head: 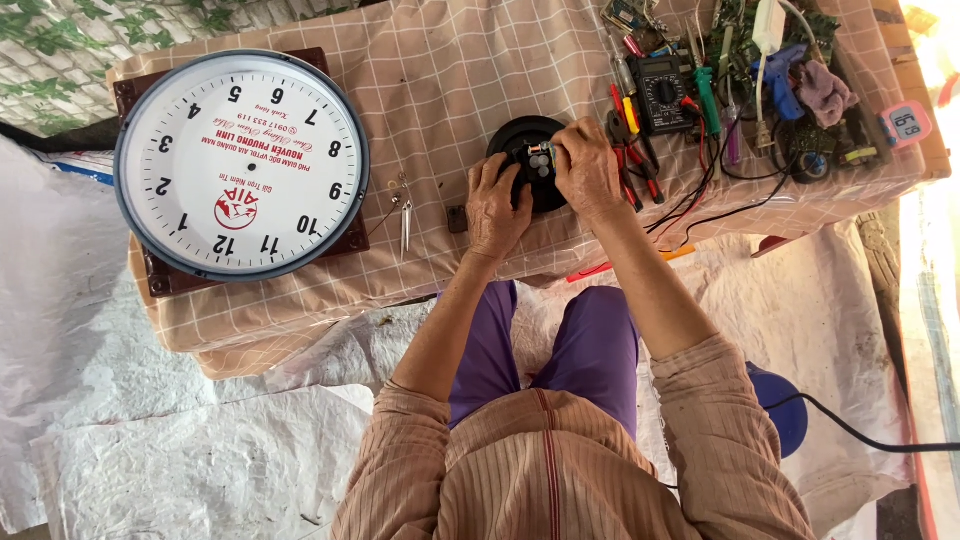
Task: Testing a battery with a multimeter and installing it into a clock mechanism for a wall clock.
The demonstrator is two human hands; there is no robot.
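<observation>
Both hands are on the same thing, a round black disc part [545, 190] w/ a small grey gear mechanism [541, 160] on top. Left hand [497, 205] grips the disc's left edge, fingers curled over it, thumb side toward the middle. Right hand [587, 170] is closed over the right/top side, fingertips pinched at the mechanism. Can't tell exactly which bit the fingertips are on, too small.

Everything else rel. to that disc:
- it sits on a low table w/ a pink checked cloth [440, 80], near the front edge
- big white wall clock [241, 165] w/ grey rim lies face up well to the left, on a dark brown board [345, 240]
- small metal tweezers [405, 222] between clock and disc, plus a little dark block [456, 218] just beside the left hand
- red-handled pliers [626, 160] right next to the right hand
- black multimeter [660, 92] just behind/right, red + black leads trailing off it
- further right, a heap of circuit boards, a blue tool [780, 75], a pink digital clock [906, 124]

Person sits in purple trousers, striped sleeves.
</observation>
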